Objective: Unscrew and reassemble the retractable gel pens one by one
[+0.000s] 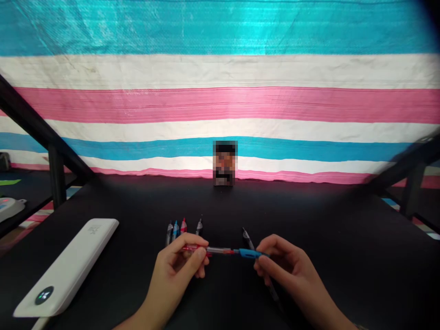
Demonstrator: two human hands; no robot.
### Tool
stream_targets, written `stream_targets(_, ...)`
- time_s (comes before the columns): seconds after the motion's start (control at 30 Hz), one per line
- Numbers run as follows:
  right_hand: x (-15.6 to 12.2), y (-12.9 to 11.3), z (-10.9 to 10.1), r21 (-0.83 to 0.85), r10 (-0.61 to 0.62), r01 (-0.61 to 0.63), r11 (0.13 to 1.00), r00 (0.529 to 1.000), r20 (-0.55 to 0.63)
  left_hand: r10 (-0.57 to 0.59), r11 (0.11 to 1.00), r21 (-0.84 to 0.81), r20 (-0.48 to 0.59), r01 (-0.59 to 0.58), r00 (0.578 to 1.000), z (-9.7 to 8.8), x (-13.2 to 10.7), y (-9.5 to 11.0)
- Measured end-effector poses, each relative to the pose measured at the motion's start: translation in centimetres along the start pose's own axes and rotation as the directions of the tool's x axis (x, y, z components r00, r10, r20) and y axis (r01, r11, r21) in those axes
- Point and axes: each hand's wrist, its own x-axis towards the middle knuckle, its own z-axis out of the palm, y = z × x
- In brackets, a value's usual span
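Observation:
A clear-barrelled pen (220, 250) with red inside is held level between my two hands above the table. My left hand (182, 263) pinches its red end between thumb and fingers. At the other end, my right hand (280, 261) pinches the blue top piece (248, 253) with its clip. The barrel and this blue piece meet end to end; whether they are joined I cannot tell. A black pen (248, 238) lies slanted on the table, partly hidden behind my right hand. Beyond my left hand lie a black pen (169, 233), a blue pen (176, 229), a red pen (184, 225) and another dark pen (199, 226).
A white power bank (74, 261) with a lit round display and a cable lies at the left of the black table (326, 220). A small blurred box-like object (225, 162) stands at the back edge. Black frame bars (57, 174) flank the table; a striped sheet (220, 103) hangs behind.

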Motion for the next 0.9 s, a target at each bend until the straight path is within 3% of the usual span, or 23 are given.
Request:
stream_targets(0.17,0.0,0.5,-0.5,0.04,-0.094,0.101,0.994,0.985,-0.142,-0.049,0.992,-0.118,-0.099,0.037,0.994,0.1,0.2,0.6)
stream_targets(0.4,-0.2,1.2,-1.0,0.133,-0.135,0.17,0.976,0.962,-0.239,-0.017,0.986,-0.168,-0.098,0.001,0.995,-0.6,0.4,0.3)
stream_targets(0.9,-0.2,1.0,-0.9,0.118,-0.141,0.172,0.978,0.963,-0.228,-0.004,0.986,-0.166,-0.118,-0.015,0.993,-0.4,0.3,0.3)
